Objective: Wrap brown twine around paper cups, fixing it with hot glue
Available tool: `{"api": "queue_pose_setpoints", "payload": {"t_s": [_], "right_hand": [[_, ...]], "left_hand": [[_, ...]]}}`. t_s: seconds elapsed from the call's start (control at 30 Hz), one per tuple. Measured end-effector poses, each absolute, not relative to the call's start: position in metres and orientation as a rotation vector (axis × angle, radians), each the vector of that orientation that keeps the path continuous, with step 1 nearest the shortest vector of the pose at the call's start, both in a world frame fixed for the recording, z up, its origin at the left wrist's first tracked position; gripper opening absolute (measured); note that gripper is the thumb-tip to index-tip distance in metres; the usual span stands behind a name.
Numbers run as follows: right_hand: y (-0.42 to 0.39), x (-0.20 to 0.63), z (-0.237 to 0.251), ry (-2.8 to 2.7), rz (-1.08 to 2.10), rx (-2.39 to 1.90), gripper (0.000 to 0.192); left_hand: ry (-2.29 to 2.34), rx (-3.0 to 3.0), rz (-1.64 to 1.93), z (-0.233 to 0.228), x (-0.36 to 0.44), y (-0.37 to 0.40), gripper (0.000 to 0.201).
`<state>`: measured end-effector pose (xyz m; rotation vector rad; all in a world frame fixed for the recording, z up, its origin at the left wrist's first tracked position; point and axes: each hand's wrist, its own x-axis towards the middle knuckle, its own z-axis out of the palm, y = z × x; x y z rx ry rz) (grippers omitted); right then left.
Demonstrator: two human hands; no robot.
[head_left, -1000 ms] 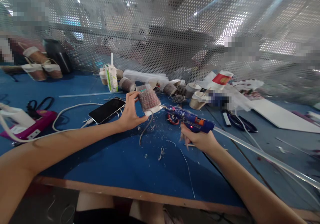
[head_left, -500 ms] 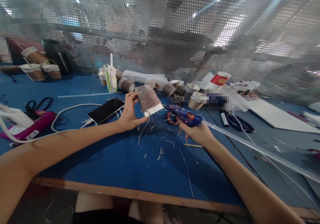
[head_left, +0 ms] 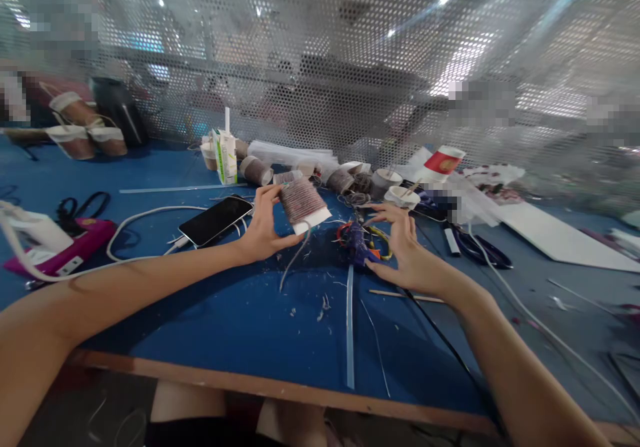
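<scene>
My left hand (head_left: 261, 230) grips a paper cup (head_left: 303, 202) between thumb and fingers. Brown cord is wound in rows around the cup, leaving a white band bare, and a loose cord end (head_left: 295, 264) hangs down. A blue hot glue gun (head_left: 356, 246) lies on the table with its long clear glue stick (head_left: 350, 327) pointing at the front edge. Beside the gun, my right hand (head_left: 407, 250) is open with fingers and thumb apart; whether the thumb touches it I cannot tell. A thin wooden stick (head_left: 400, 295) lies below that hand.
A phone (head_left: 215, 220) on a white cable and a magenta power strip (head_left: 65, 247) lie at left. Behind the hands stand a drink carton (head_left: 225, 157), cord-wrapped cups (head_left: 256, 170) and a red-and-white cup (head_left: 443, 164). A perforated metal screen (head_left: 320, 87) closes off the back.
My right hand has let go of the glue gun, which now lies turned on the table, its glue stick swung from the right toward the front edge. The left hand keeps the cup nearly still.
</scene>
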<state>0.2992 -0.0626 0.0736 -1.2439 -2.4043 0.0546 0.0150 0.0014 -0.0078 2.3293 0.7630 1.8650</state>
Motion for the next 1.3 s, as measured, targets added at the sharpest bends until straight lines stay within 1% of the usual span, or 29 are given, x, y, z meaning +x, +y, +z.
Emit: {"api": "queue_pose_setpoints", "payload": {"t_s": [0.07, 0.1, 0.17, 0.23, 0.3, 0.4, 0.5, 0.6, 0.8, 0.93, 1.03, 1.1, 1.2, 1.27, 1.3], "right_hand": [[-0.070, 0.282, 0.068, -2.277, 0.214, -1.136, 0.043], [-0.074, 0.272, 0.064, -2.181, 0.343, -1.081, 0.037], [-0.080, 0.255, 0.056, -2.008, 0.727, -0.987, 0.025], [-0.086, 0.242, 0.049, -1.892, 1.129, -0.912, 0.027], [-0.091, 0.231, 0.045, -1.800, 1.408, -0.854, 0.035], [-0.096, 0.221, 0.045, -1.656, 1.644, -0.748, 0.042], [-0.100, 0.216, 0.050, -1.508, 1.786, -0.635, 0.043], [-0.100, 0.220, 0.059, -1.387, 1.713, -0.656, 0.038], [-0.089, 0.235, 0.068, -1.261, 1.323, -0.882, 0.032], [-0.083, 0.236, 0.065, -1.246, 1.260, -0.942, 0.032], [-0.078, 0.237, 0.059, -1.269, 1.176, -1.065, 0.033], [-0.073, 0.241, 0.054, -1.301, 1.015, -1.230, 0.031], [-0.067, 0.251, 0.048, -1.341, 0.544, -1.457, 0.028], [-0.066, 0.256, 0.048, -1.364, 0.283, -1.422, 0.027], [-0.068, 0.256, 0.050, -1.396, 0.243, -1.343, 0.026]], "left_hand": [[0.772, 2.331, 1.869, -0.008, 0.015, 0.001, 0.082], [0.779, 2.332, 1.873, -0.008, 0.015, 0.001, 0.082], [0.789, 2.336, 1.888, -0.008, 0.015, 0.001, 0.084], [0.784, 2.350, 1.906, -0.007, 0.015, 0.001, 0.086], [0.772, 2.375, 1.910, -0.006, 0.016, 0.001, 0.087], [0.749, 2.428, 1.892, -0.006, 0.017, 0.001, 0.088], [0.707, 2.493, 1.840, -0.006, 0.018, 0.001, 0.089], [0.651, 2.524, 1.797, -0.006, 0.017, 0.002, 0.089], [0.565, 2.547, 1.676, -0.005, 0.015, 0.003, 0.086], [0.498, 2.522, 1.656, -0.005, 0.014, 0.002, 0.084], [0.468, 2.488, 1.624, -0.004, 0.013, 0.001, 0.082], [0.448, 2.448, 1.597, -0.004, 0.012, 0.000, 0.080], [0.445, 2.373, 1.558, -0.004, 0.011, 0.001, 0.077], [0.457, 2.335, 1.549, -0.005, 0.010, 0.002, 0.077], [0.462, 2.328, 1.545, -0.006, 0.010, 0.003, 0.077]]}}
